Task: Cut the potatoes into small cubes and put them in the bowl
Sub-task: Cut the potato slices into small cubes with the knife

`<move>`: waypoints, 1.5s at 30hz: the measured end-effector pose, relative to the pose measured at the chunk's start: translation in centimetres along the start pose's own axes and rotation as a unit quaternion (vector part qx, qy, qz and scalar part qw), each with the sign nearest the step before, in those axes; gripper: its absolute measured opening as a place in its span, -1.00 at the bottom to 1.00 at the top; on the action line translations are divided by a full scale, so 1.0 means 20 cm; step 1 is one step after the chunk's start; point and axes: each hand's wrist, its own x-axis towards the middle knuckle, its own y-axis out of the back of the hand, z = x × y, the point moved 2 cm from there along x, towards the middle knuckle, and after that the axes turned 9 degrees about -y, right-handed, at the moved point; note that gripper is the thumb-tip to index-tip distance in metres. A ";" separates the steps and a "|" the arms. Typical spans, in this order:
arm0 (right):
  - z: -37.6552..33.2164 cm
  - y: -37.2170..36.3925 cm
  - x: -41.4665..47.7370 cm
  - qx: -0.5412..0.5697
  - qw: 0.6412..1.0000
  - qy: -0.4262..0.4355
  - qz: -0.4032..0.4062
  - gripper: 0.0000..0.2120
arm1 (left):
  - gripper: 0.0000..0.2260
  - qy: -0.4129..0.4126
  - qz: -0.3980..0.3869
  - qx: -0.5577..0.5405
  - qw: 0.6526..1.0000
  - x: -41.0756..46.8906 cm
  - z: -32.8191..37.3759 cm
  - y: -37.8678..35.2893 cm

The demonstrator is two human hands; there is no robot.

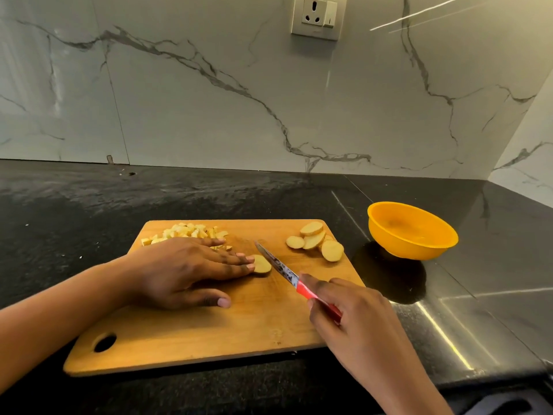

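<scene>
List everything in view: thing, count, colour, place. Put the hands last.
Cutting board: one, light wood, on the counter.
Potato cubes: one pile, pale yellow, far left of the board.
Potato slices: four or five, pale with tan skin, overlapping at the board's far right.
Single slice: one, same colours, mid-board beside the knife blade.
Knife: one, red handle, slanting over mid-board.
Bowl: one, orange, on the counter right of the board, looks empty.
Counter: one, black.
Wall: white marble, grey veins, behind the counter.
Socket: one, white, high on the wall.
Left hand: flat on the board, fingertips touching the single slice.
Right hand: grips the knife handle.
</scene>
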 end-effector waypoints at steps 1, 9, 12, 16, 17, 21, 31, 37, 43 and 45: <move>0.00 0.00 0.00 -0.002 1.000 0.004 -0.002 -0.59 | -0.50 -0.006 0.009 0.007 1.000 0.00 0.01 0.00; -0.01 0.00 0.01 -0.019 0.999 0.028 -0.001 -0.58 | -0.58 -0.030 0.046 0.023 0.998 0.01 0.02 0.01; 0.00 0.00 0.00 -0.036 0.999 0.033 0.000 -0.59 | -0.59 -0.021 0.051 -0.001 0.998 0.01 0.01 0.00; 0.00 0.00 0.01 -0.019 0.999 0.039 0.011 -0.59 | -0.59 -0.025 0.052 0.000 0.998 0.02 0.01 0.00; 0.00 0.00 0.01 -0.017 0.999 0.044 0.013 -0.59 | -0.60 -0.024 0.049 -0.003 0.998 0.01 0.01 0.00; -0.01 0.01 0.02 -0.014 0.999 0.041 -0.008 -0.59 | -0.59 -0.017 0.040 -0.020 0.999 0.01 0.00 0.00; -0.07 0.00 0.08 -0.090 0.991 0.085 -0.040 -0.53 | -0.55 -0.008 0.028 -0.048 0.998 0.01 0.00 0.00; -0.08 -0.01 0.02 -0.171 0.982 0.065 -0.042 -0.59 | -0.54 0.006 0.019 -0.043 0.999 0.01 0.02 -0.01; -0.01 0.08 -0.12 -0.150 0.987 0.060 -0.024 -0.55 | -0.55 0.003 0.022 -0.033 0.999 0.01 0.02 -0.01; -0.01 0.11 -0.13 -0.152 0.987 0.050 -0.024 -0.56 | -0.54 0.001 0.025 -0.029 0.999 0.01 0.02 -0.01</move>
